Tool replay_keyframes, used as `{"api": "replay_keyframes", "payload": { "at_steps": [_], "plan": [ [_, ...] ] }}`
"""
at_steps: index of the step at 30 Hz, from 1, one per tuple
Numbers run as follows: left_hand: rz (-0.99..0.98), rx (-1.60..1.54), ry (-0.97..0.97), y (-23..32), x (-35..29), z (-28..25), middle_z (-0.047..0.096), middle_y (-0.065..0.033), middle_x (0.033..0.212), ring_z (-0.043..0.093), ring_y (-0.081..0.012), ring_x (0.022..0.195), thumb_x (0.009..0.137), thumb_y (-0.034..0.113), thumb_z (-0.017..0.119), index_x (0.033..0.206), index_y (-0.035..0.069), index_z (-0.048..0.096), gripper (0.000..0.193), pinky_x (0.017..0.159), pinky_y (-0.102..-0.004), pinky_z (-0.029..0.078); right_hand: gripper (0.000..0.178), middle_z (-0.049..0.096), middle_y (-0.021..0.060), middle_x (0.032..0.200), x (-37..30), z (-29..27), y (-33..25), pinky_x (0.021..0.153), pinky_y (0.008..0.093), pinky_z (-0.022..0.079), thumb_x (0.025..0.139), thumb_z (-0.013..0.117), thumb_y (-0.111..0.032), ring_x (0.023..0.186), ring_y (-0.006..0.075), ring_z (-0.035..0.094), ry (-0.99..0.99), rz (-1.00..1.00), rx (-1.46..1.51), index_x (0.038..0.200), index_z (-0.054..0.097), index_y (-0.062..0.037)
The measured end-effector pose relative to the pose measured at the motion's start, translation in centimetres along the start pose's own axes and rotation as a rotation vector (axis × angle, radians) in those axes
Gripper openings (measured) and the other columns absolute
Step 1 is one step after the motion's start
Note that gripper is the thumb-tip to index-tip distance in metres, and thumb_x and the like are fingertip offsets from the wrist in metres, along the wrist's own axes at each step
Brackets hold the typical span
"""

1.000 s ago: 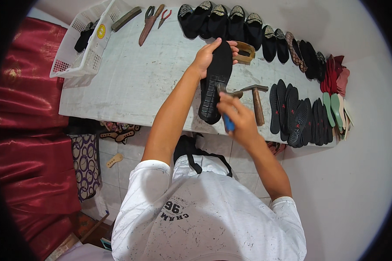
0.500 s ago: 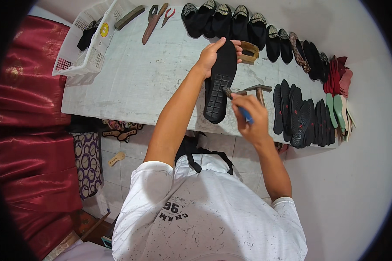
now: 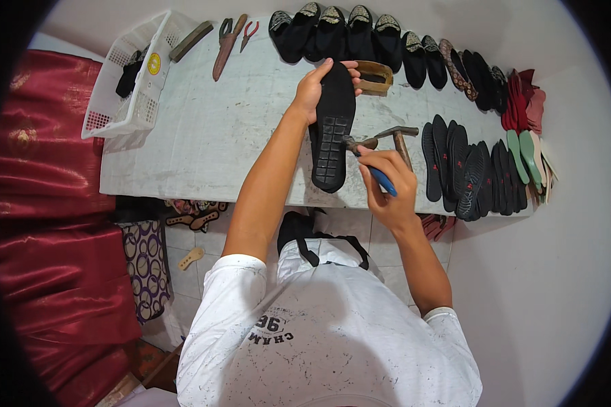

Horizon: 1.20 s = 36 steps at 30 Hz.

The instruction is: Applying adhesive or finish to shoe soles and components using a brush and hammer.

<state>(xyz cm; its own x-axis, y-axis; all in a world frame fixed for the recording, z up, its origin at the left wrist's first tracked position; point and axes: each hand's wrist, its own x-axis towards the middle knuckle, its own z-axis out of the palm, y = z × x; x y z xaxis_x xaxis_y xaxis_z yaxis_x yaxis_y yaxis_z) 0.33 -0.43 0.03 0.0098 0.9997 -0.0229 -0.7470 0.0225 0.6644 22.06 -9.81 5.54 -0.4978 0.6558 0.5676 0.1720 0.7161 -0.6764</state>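
Note:
My left hand [image 3: 309, 92] grips a black shoe [image 3: 335, 102] near its upper end, thumb on one side and fingertips showing on the other. The shoe's sole faces me, with a raised block tread on its lower half. My right hand [image 3: 394, 178] is closed round a blue-handled brush [image 3: 383, 182]. The brush's dark tip is at the right edge of the tread; whether it touches cannot be made out. Just beyond that hand, a hammer [image 3: 400, 144] rests on the white table [image 3: 204, 149].
Several black shoes [image 3: 330, 37] line the back, beside a tan frame-shaped piece [image 3: 374, 78]. Dark soles [image 3: 458, 169] and green insoles [image 3: 531, 157] lie at right. A white basket [image 3: 139, 102], a brown block [image 3: 191, 41], a sheathed knife [image 3: 225, 55] and red pliers [image 3: 249, 35] sit at left.
The shoe and my left hand have shifted slightly left in view. The brush tip has gone from the middle of the tread to its right edge.

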Motion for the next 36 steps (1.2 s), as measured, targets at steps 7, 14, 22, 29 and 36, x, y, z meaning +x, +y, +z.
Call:
{"api": "replay_keyframes", "payload": {
  "at_steps": [7,14,22,29,36],
  "plan": [
    [-0.016,0.025,-0.008,-0.1,-0.3,0.4,0.062,-0.0108,0.098,0.063,-0.0195,0.091,0.102,0.036,0.038,0.124,-0.005,0.052,0.049,0.086,-0.0376,0.056,0.03,0.063,0.014,0.101,-5.0,1.5,-2.3,0.07,0.0368,0.057,0.065,0.068,0.008,0.093,0.0326,0.068,-0.184,0.08,-0.104,0.093,0.062,-0.0019],
    [0.007,-0.026,-0.036,-0.2,0.1,-0.3,0.061,-0.0104,0.099,0.061,-0.0193,0.092,0.102,0.036,0.036,0.125,-0.005,0.052,0.05,0.087,-0.0384,0.055,0.014,0.067,0.0142,0.09,-1.8,0.5,-2.1,0.065,0.0307,0.054,0.078,0.069,0.004,0.081,0.0266,0.069,-0.121,0.094,0.158,0.091,0.065,0.0005],
    [0.019,0.022,-0.009,-0.1,-0.1,0.2,0.062,-0.0103,0.099,0.062,-0.0191,0.092,0.102,0.037,0.036,0.124,-0.005,0.052,0.05,0.087,-0.0384,0.055,0.01,0.061,0.0137,0.086,-0.9,5.4,-0.6,0.066,0.0314,0.052,0.078,0.066,0.005,0.075,0.026,0.066,0.157,0.102,0.106,0.088,0.064,0.0022],
    [0.025,-0.013,-0.02,-0.3,-0.1,0.0,0.062,-0.0106,0.099,0.062,-0.0196,0.091,0.101,0.037,0.038,0.124,-0.005,0.052,0.049,0.087,-0.039,0.055,0.006,0.058,0.0126,0.08,-3.1,4.0,-2.0,0.062,0.0311,0.049,0.079,0.066,0.005,0.068,0.0224,0.063,0.0,0.28,0.161,0.085,0.064,0.0029],
    [0.023,0.002,-0.003,-0.2,0.0,-0.1,0.062,-0.011,0.099,0.061,-0.0197,0.093,0.101,0.037,0.038,0.124,-0.005,0.052,0.049,0.088,-0.0394,0.055,0.001,0.059,0.0088,0.076,0.9,4.0,0.5,0.06,0.0274,0.045,0.081,0.066,0.002,0.066,0.0147,0.058,0.362,0.453,0.388,0.081,0.066,0.003]
  ]
}}
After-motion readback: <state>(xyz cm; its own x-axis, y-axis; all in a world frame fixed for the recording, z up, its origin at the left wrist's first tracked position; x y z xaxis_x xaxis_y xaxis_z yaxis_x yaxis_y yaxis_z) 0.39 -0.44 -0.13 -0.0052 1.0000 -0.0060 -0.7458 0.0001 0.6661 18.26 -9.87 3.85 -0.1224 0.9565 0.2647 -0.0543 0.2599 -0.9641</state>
